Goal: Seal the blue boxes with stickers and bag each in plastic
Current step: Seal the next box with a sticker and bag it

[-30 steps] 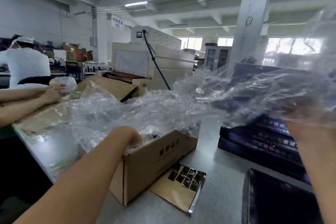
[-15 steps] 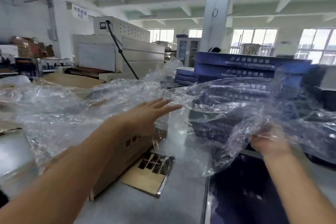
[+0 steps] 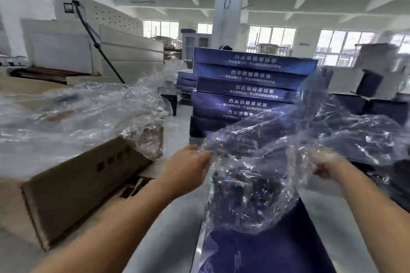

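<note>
A clear, crinkled plastic bag (image 3: 261, 175) hangs in the air between my hands, above a flat dark blue box (image 3: 266, 248) that lies on the table in front of me. My left hand (image 3: 188, 168) grips the bag's left edge. My right hand (image 3: 326, 164) holds its right side, partly veiled by the film. Behind the bag stands a stack of several blue boxes (image 3: 248, 86) with white lettering.
A brown cardboard carton (image 3: 73, 186) heaped with more clear plastic bags (image 3: 77, 113) sits at the left on the grey table (image 3: 164, 237). More dark boxes (image 3: 377, 104) lie at the right. A white machine (image 3: 93, 51) and a pillar (image 3: 228, 6) stand behind.
My left hand left the carton, swung right with fingers spread and has closed on the bag's left edge. The bag moved right and down over the flat blue box. My view turned right.
</note>
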